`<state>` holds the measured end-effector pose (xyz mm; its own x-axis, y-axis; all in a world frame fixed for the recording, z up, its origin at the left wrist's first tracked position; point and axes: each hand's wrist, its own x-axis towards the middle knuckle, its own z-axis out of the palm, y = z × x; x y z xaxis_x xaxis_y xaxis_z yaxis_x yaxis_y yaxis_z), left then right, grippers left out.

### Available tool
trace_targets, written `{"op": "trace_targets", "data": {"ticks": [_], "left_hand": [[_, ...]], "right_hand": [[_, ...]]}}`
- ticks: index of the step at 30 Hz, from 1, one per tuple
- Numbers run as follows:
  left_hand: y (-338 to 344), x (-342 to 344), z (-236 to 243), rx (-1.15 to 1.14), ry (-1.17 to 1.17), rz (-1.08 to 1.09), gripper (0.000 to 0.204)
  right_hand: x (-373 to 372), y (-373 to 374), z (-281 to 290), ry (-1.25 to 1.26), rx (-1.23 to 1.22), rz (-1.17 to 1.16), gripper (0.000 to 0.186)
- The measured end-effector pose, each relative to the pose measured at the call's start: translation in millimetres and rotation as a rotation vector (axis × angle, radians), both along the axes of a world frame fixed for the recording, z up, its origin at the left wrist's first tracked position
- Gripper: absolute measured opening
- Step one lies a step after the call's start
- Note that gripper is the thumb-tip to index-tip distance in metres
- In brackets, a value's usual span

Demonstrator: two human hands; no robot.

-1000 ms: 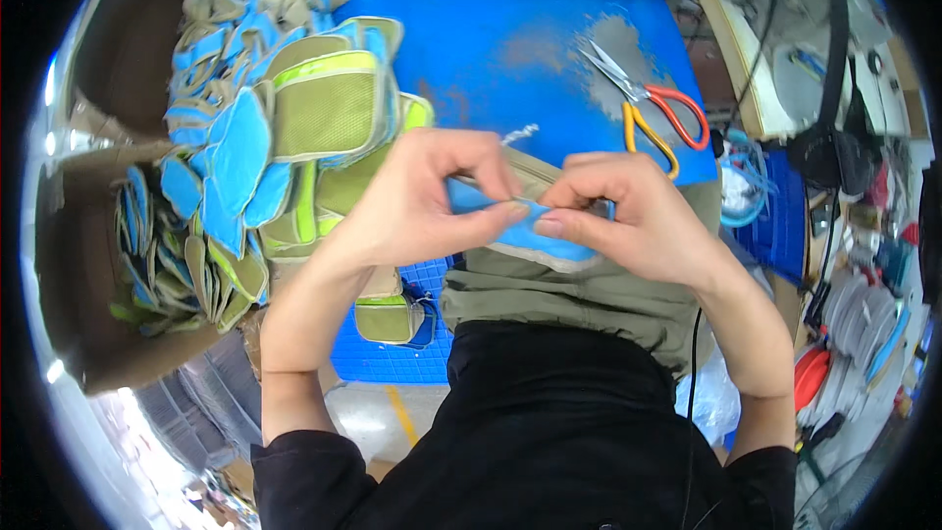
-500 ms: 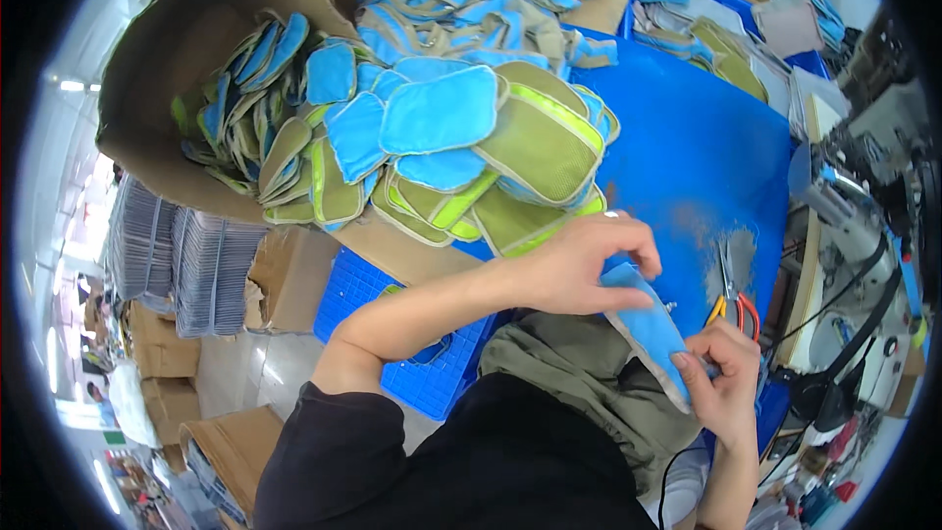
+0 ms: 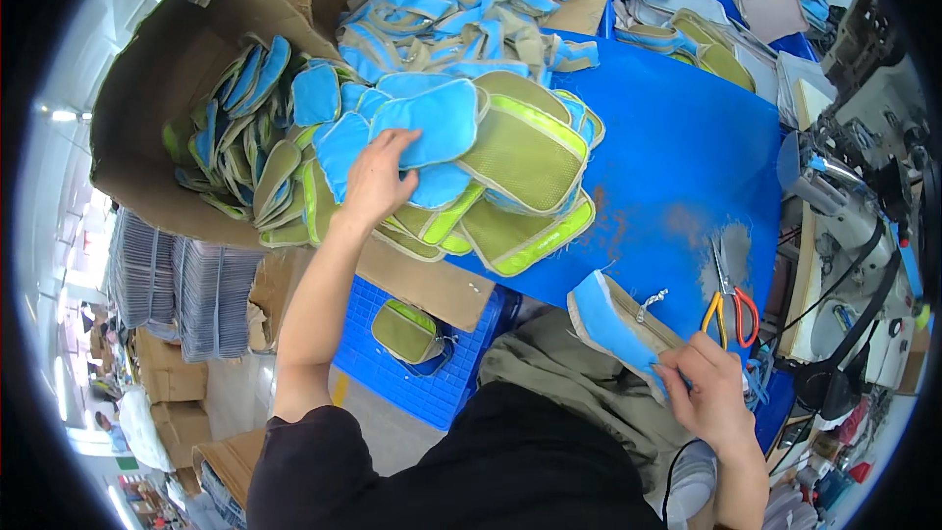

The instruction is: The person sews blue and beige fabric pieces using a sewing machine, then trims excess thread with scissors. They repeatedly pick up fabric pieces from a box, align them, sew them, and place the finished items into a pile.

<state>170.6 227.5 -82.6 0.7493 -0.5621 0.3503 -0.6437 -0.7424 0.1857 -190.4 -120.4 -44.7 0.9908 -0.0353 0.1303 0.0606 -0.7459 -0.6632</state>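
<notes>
My left hand (image 3: pixel 381 177) rests on a pile of padded fabric panels, its fingers stretched over the lower left edge of a rounded blue panel (image 3: pixel 442 118). Next to that one lies an olive mesh panel (image 3: pixel 530 155) edged in lime green. At the right, my right hand (image 3: pixel 708 388) pinches the near end of a blue and beige zippered fabric strip (image 3: pixel 610 322). The strip's far end sticks out free above my lap, and a small zipper pull (image 3: pixel 650 304) hangs from it. Just beyond the right hand lie scissors (image 3: pixel 728 299) with red and yellow-orange handles.
A large cardboard box (image 3: pixel 147 108) with more panels leans at the left. Blue and beige strips (image 3: pixel 451 15) are heaped at the back of the blue table (image 3: pixel 687 157). A sewing machine (image 3: pixel 844 206) stands right. Below, a small olive pouch (image 3: pixel 407 332) sits on a blue plastic crate (image 3: pixel 442 397).
My left hand has let go of the blue and beige strip and moved left and away onto the panel pile. The right hand still holds the strip, which now shows its zipper side.
</notes>
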Motion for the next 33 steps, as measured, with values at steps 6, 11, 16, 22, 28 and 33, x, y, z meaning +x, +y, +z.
{"op": "trace_targets", "data": {"ticks": [6,11,16,22,28,33], "left_hand": [[19.5,38.7,1.3,-0.21,-0.202,0.056,0.02],[3.1,24.0,36.9,-0.27,-0.111,0.225,0.017],[17.9,39.4,49.2,-1.204,0.684,-0.07,0.026],[15.4,26.9,55.3,-1.287,0.907,-0.204,0.028],[6.8,24.9,48.7,-1.279,0.932,-0.193,0.029],[20.6,44.2,32.3,-1.182,0.816,0.065,0.038]], "right_hand": [[-9.6,3.1,-1.7,-0.031,0.021,0.008,0.009],[-22.2,3.8,-11.1,-0.003,0.034,-0.002,0.008],[-30.8,4.8,-17.3,0.021,0.081,-0.037,0.009],[-31.4,4.9,-25.1,-0.022,0.101,-0.027,0.011],[-35.5,3.9,-28.6,-0.003,0.143,-0.044,0.011],[-36.4,3.8,-26.8,0.013,0.111,-0.03,0.011]]}}
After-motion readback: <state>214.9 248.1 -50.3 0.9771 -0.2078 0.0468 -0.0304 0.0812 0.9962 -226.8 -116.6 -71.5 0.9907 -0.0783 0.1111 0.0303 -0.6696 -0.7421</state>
